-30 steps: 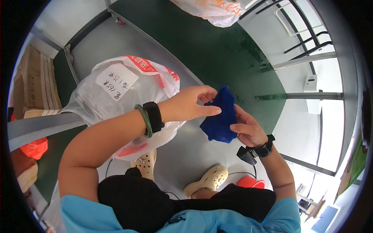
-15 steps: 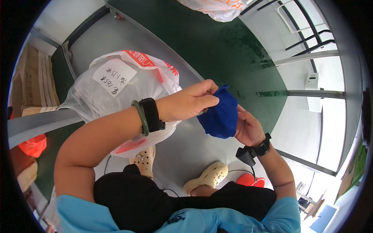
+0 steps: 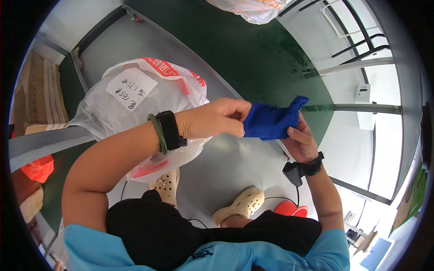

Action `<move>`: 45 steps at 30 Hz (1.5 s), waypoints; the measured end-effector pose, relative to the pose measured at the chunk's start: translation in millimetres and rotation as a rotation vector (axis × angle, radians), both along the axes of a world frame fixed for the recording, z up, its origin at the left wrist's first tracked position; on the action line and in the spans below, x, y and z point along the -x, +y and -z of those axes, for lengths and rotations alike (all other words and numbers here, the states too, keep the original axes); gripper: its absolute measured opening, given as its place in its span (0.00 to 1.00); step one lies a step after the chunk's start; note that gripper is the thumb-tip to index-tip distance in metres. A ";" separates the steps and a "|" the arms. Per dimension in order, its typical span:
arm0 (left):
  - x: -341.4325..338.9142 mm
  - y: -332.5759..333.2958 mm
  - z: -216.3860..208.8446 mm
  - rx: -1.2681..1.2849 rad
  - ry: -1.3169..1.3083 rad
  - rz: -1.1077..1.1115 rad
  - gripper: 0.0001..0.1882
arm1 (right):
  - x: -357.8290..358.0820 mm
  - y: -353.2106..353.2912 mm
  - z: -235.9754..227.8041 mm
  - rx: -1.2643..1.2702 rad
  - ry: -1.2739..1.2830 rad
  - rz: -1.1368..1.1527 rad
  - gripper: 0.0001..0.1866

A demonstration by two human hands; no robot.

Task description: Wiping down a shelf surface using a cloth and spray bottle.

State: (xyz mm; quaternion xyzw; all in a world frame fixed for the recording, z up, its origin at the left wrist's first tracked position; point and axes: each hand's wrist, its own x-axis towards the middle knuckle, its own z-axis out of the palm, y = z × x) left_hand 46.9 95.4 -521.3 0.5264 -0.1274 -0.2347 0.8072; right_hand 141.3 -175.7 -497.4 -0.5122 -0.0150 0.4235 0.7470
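Observation:
A dark blue piece of cloth (image 3: 271, 121) is held between my two hands, stretched sideways with its upper right corner curling up. My left hand (image 3: 217, 118) pinches its left edge between thumb and fingers. At the cloth's right end, my right hand (image 3: 302, 141) grips it with the thumb in front; the other fingers are partly hidden behind it. Just left of the cloth stands a translucent white plastic bag (image 3: 149, 106) with red print and a handwritten paper label (image 3: 132, 89). My left forearm passes in front of that bag.
Cardboard boxes (image 3: 43, 95) are stacked at the left, above a red bag (image 3: 38, 168). Another white bag (image 3: 253, 9) lies at the top on a dark green surface (image 3: 217, 49). Beige clogs (image 3: 242, 205) and a red round object (image 3: 290, 208) are on the floor below.
The cloth has gone from a hanging, bunched shape to one drawn out sideways. My right hand has moved right and up; my left hand has shifted slightly left.

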 end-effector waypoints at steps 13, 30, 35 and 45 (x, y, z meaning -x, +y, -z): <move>0.3 -11.2 -2.2 -0.061 0.260 0.028 0.34 | 5.4 12.0 -39.8 -0.008 -0.507 -0.352 0.09; -5.6 -2.6 22.7 -0.147 -0.154 0.061 0.13 | 1.7 9.5 -46.5 0.368 -1.037 -0.248 0.12; -5.0 -5.2 11.0 0.146 0.069 -0.137 0.35 | 6.6 9.8 -50.7 0.344 -1.052 -0.313 0.10; 7.9 -27.7 2.4 -0.495 -0.472 -0.291 0.30 | 25.2 23.3 -62.6 0.436 -0.892 -0.237 0.24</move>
